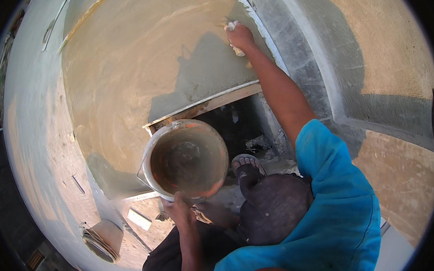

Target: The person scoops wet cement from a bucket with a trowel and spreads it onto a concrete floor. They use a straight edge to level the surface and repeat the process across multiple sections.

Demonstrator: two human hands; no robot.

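My left hand (pixel 180 209) grips the near rim of a round bucket (pixel 153 180), pale and cement-smeared, with orange patches inside. Murky grey-brown liquid or thin slurry (pixel 186 161) lies in it. Up and to the right, my right arm stretches across a smooth, wet-looking cement surface (pixel 120 67). That right hand (pixel 242 37) is closed around a pale, off-white object (pixel 237 51) that pokes out at both ends of the fist. Its kind is hidden by the fingers. The hand is close to the surface's right edge.
A wooden board (pixel 229 96) edges the cement, with a dark recess (pixel 236 122) below it. My sandalled foot (pixel 248 161) rests beside the recess. A second bucket or stacked container (pixel 107 239) lies at lower left, near a small white block (pixel 139 219). A grey ledge (pixel 316 56) runs along the right.
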